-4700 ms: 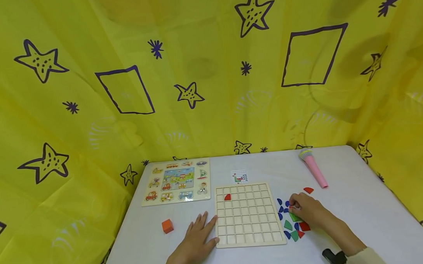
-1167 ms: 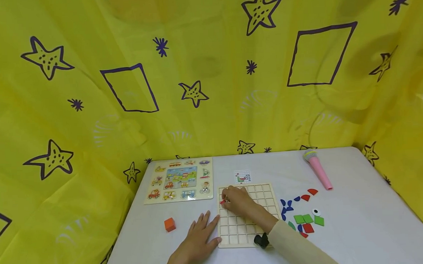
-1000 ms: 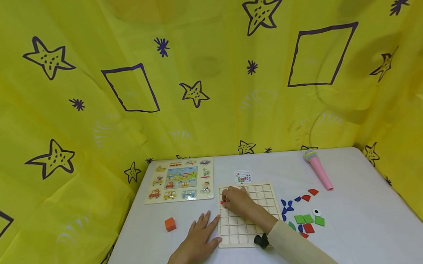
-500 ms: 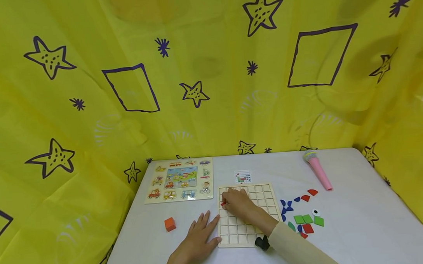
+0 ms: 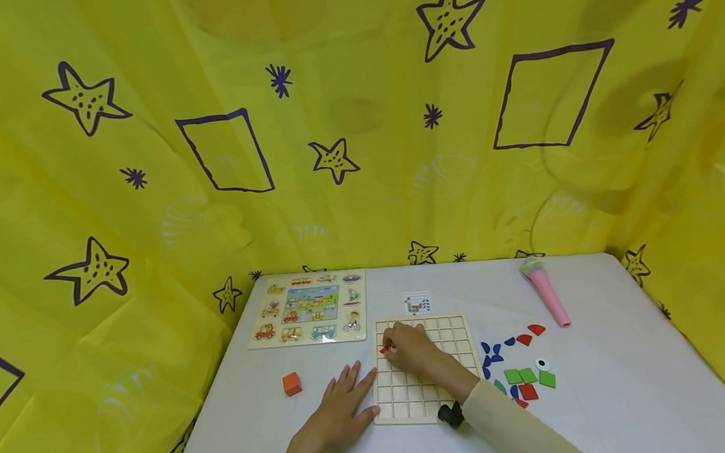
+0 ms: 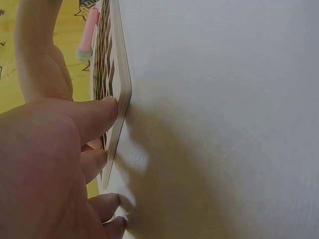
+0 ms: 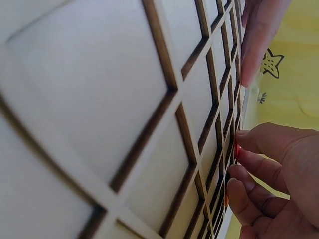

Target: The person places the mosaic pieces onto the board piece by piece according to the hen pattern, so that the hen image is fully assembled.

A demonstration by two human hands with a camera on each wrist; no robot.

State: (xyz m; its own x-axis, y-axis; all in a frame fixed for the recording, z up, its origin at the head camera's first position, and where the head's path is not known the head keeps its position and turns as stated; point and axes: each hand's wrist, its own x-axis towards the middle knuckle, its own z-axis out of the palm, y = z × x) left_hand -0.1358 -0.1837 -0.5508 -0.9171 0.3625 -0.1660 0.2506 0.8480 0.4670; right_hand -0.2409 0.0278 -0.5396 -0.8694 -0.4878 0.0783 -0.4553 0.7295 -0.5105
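Observation:
A wooden grid board (image 5: pixel 399 418) lies at the middle of the white table. Over its upper left cells, my right hand (image 5: pixel 413 349) pinches a small red piece (image 5: pixel 384 350) between thumb and finger. The right wrist view shows that red piece (image 7: pixel 237 151) at the fingertips, low against the cells; its full shape is covered. Beside the board's left edge, my left hand (image 5: pixel 341 408) lies with fingers spread. In the left wrist view its thumb (image 6: pixel 102 115) touches the board's rim (image 6: pixel 122 82).
Right of the board are loose blue pieces (image 5: pixel 486 361), green diamonds (image 5: pixel 513 376), red pieces (image 5: pixel 529 392) and a white disc (image 5: pixel 542 364) with a black dot. A pattern card (image 5: pixel 416 303), picture puzzle (image 5: pixel 310 305), orange cube (image 5: pixel 292 384) and pink microphone (image 5: pixel 549 297) surround the board.
From the loose pieces on the right, my right hand has moved left onto the board with a red piece. Over the last second it shifts only slightly. My left hand stays by the edge.

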